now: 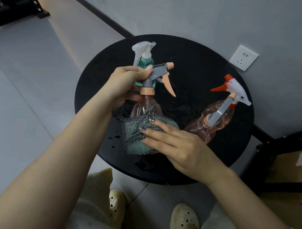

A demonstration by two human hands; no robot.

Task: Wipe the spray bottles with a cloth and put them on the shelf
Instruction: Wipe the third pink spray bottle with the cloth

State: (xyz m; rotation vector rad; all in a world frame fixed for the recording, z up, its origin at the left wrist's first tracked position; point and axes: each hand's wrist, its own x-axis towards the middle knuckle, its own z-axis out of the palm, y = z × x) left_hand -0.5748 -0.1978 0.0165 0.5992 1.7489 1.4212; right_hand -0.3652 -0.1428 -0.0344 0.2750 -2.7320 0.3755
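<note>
Now L hand [125, 83] grips pink bottle [145, 106] neck, R hand [176, 145] presses cloth [136, 131] w/ flat fingers; wet table [195, 67], bottle could slip.

The single head-worn camera looks steeply down, close over a round black table [222, 65] beside the wall [208, 14].

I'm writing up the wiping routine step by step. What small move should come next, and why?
Probably slide the cloth up the pink bottle toward its neck. The right hand presses the cloth on the lower body only, while the left hand grips the sprayer head, so the upper body looks unwiped.
</note>
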